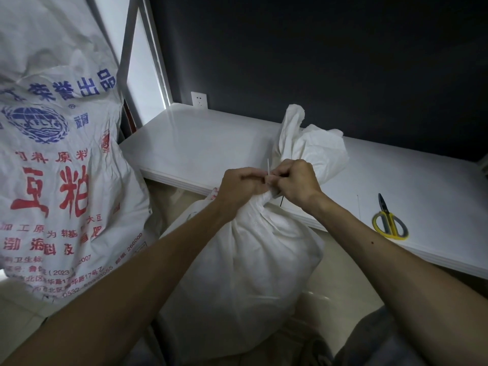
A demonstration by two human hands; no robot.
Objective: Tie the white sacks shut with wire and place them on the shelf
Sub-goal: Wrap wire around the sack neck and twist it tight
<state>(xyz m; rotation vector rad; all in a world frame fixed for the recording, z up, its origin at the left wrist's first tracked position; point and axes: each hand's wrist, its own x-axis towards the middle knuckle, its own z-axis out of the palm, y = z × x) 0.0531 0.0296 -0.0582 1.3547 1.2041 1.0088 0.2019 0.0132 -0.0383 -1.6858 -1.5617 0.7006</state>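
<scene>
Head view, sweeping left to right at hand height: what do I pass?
Printed sack → left hand → wire → right hand → yellow-handled scissors.

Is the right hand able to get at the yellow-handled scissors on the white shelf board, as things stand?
Probably yes. The yellow-handled scissors lie uncovered on the white shelf board, right of the right hand, with bare board between. But that hand pinches the white wire at the neck of the white sack.
</scene>
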